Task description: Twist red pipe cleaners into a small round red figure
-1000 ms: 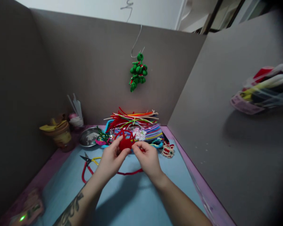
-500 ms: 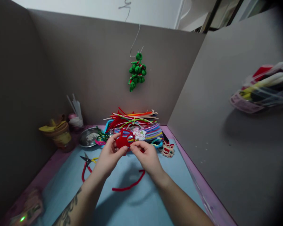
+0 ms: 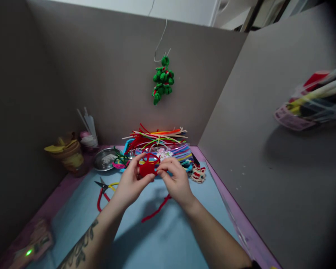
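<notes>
My left hand grips a small red piece worked from fuzzy pipe cleaner, with thin red loops standing up at its top. Close beside it, my right hand is pinched at the piece's right edge, on what looks like a strand of it. A red pipe cleaner length trails below the right hand, its upper end hidden behind that hand. Left of my left wrist lie red-handled scissors or cutters with their blades apart, beside a yellow-handled tool.
Bundled coloured pipe cleaners lie at the back, near a metal bowl and a terracotta-like pot. A beaded or knitted-looking ornament sits right. A green tree ornament hangs from a wire. Grey panels enclose the table.
The trailing red length has swung and straightened, its lower end shifting right. My right hand's fingers have shifted slightly at the piece's edge. The whole view has tilted a little.
</notes>
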The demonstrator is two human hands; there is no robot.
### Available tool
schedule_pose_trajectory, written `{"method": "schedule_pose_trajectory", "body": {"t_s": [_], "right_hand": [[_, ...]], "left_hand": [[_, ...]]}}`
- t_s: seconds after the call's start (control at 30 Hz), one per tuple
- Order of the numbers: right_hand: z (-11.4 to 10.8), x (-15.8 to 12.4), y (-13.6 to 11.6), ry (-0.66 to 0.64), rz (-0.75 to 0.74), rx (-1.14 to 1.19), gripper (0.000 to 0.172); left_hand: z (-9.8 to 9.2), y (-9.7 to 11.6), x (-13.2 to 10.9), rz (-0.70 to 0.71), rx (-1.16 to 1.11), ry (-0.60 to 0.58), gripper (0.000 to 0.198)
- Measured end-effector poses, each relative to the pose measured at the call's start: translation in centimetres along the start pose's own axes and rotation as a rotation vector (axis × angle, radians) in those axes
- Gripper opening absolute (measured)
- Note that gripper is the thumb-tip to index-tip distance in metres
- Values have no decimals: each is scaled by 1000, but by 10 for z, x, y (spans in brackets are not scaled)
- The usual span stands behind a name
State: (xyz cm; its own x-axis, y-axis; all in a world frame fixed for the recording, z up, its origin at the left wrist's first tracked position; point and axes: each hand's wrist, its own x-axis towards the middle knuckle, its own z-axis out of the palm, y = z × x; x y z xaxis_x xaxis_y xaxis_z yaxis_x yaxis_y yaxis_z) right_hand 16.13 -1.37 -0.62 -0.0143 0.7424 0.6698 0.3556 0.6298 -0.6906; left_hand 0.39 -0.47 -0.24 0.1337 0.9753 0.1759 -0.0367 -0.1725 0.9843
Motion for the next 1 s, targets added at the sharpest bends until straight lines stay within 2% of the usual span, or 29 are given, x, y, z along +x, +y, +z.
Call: {"method": "schedule_pose_trajectory", "body": {"t_s": [0.1,0.23,0.33,0.47,0.67,0.77,0.9,1.0], "right_hand": [[2,2,2,0,80,11,14],[5,1,6,10,199,15,15],[4,2,10,-68,270,135,8],[2,3,14,-124,350,229,13],[3,3,14,-115,375,207,10],[5,2,16,-108,332,152,11],[10,0,21,-78,299,90,8],[11,-1,24,-28,330,82,10]], "left_hand": [[0,-4,0,-4,25,-99,73],[-1,-2,0,-28,25,-81,80],[-3,4,1,-106,-13,-90,86],[-8,9,2,-212,-147,-75,84],[-14,10,5,-173,-178,-23,93],[-14,10,5,-153,-162,10,89],[-13,9,5,-156,-122,-15,89],[-15,9,6,-80,-35,71,83]]}}
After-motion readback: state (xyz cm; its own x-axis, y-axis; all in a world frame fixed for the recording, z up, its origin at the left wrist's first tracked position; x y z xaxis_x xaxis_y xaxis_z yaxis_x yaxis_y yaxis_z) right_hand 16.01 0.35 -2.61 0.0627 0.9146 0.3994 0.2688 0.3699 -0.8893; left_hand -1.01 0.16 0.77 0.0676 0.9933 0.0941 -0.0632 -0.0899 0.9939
